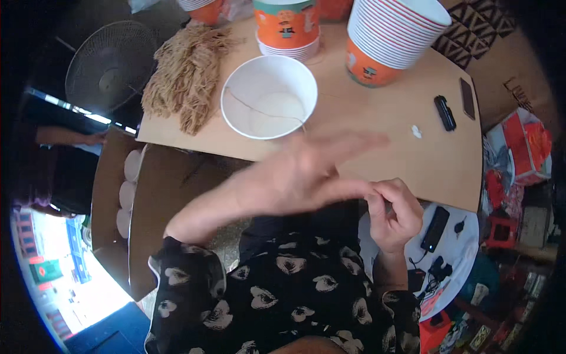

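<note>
White tub (298, 82) sitting on the table (448, 171), brown strand (253, 107) crossing it

Left hand (298, 177) and right hand (396, 217) are touching fingertips just in front, can't tell if they're pinching anything. Orange tubs (286, 29) are standing stacked behind; cardboard box (110, 177) on the left is holding pale round things (127, 194).

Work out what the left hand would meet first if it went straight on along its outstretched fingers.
Ahead of the left hand, probably the small white scrap on the table. The hand is blurred and seems raised, so it might pass above the scrap; depth is unclear.
</note>
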The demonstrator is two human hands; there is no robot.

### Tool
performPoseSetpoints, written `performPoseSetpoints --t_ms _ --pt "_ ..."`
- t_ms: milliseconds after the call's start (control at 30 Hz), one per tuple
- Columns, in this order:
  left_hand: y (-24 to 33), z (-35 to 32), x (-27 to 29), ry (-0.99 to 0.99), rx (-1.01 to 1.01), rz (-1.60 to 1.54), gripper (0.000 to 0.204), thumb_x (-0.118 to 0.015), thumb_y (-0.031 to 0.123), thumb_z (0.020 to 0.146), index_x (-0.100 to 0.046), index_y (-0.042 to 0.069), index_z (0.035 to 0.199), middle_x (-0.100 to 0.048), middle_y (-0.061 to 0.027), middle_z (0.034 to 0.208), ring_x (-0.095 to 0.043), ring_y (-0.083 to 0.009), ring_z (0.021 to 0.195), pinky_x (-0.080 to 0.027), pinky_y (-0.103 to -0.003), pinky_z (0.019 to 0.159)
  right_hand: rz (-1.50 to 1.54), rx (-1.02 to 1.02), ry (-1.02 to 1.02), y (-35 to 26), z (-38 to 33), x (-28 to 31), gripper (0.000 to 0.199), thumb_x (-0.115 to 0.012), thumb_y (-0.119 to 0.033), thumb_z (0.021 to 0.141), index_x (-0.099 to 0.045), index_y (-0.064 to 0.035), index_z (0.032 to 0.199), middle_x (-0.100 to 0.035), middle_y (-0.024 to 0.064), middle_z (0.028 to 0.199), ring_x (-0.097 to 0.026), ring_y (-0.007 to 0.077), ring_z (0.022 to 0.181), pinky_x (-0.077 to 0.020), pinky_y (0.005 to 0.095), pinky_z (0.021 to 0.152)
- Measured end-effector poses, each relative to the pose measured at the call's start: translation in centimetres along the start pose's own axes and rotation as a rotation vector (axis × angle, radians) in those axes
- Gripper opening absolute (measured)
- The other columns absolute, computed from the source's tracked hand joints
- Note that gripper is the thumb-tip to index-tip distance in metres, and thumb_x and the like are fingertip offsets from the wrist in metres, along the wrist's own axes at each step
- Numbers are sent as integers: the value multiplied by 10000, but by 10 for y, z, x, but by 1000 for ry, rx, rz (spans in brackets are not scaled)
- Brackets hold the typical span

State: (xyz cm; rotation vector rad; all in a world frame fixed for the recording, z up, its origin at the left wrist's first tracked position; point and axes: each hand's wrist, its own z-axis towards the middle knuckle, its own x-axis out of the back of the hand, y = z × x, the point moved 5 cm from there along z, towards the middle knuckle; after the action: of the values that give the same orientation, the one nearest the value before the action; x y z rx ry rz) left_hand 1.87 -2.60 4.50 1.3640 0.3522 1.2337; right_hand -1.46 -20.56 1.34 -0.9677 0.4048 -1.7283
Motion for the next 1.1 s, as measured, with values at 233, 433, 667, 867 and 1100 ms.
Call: performPoseSetpoints --t_ms 233,433,667,867,1100 --pt "-5 -35 -12 165 107 -41 152 -737 44 869 -668 -26 985 -704 -113 841 -712 -203 789 -568 -294 696 151 -10 3 -3 1 -18 90 -695 66 817 -677 27 896 -664 105 766 -622 191 656 -471 275 602" --pt "-32 -50 -16 251 245 -205 74 -696 44 919 -675 -14 960 -690 -45 837 -661 -96 759 -525 -231 664 381 -275 -38 21 -5 -39 49 -661 63 867 -655 48 913 -653 54 808 -594 100 724 -476 226 671" --pt "-67 -58 -21 435 367 -672 100 -636 91 981 -664 2 1016 -690 -26 893 -664 -86 800 -532 -211 717 627 -515 233 63 -14 -49 172 -649 -99 962 -679 45 1051 -627 11 877 -573 73 782 -442 199 714" --pt "-65 -58 -28 508 282 -592 114 -644 64 971 -654 -30 1034 -681 -27 891 -647 -78 789 -524 -212 710 596 -375 11 41 -15 -80 160 -646 -25 949 -709 38 1082 -672 72 964 -617 106 875 -484 220 768" --pt "-67 -60 -31 510 301 -577 113 -641 43 968 -650 -44 1039 -679 -28 896 -645 -80 790 -524 -208 706 774 -440 -11 32 -8 -84 185 -649 -27 951 -698 39 1117 -642 85 1016 -632 136 893 -529 246 771"
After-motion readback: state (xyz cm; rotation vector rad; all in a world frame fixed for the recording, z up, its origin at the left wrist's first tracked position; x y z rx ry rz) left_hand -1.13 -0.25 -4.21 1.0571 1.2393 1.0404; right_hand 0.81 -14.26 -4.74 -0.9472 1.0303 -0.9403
